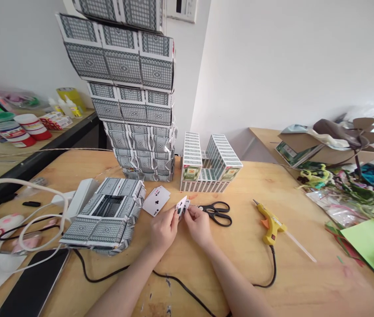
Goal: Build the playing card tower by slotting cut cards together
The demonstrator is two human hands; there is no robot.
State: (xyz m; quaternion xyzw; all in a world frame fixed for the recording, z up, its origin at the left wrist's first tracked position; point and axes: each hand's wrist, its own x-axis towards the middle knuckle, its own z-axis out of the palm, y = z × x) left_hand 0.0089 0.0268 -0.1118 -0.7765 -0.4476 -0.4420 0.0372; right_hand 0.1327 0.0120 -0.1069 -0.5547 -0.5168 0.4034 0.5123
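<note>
Between my two hands is a playing card (180, 205), bent or paired with another one; I cannot tell which. My left hand (164, 230) pinches its left side, and my right hand (200, 225) grips the right side, fingers closed. Just beyond my left hand lies a small pile of playing cards (156, 200), an ace of clubs face up. Black-handled scissors (220, 213) rest right beside my right hand, their blades partly hidden by it. Farther right lies a yellow glue gun (270, 224) with a clear glue stick (301, 246) in its back.
A tall stack of folded-card blocks (130, 103) rises behind. Left of my hands is a flat card structure (102, 222) with a square opening. Card boxes (206, 178) form a U at the back. A phone (33, 281) and cables lie left, green paper (372, 246) right.
</note>
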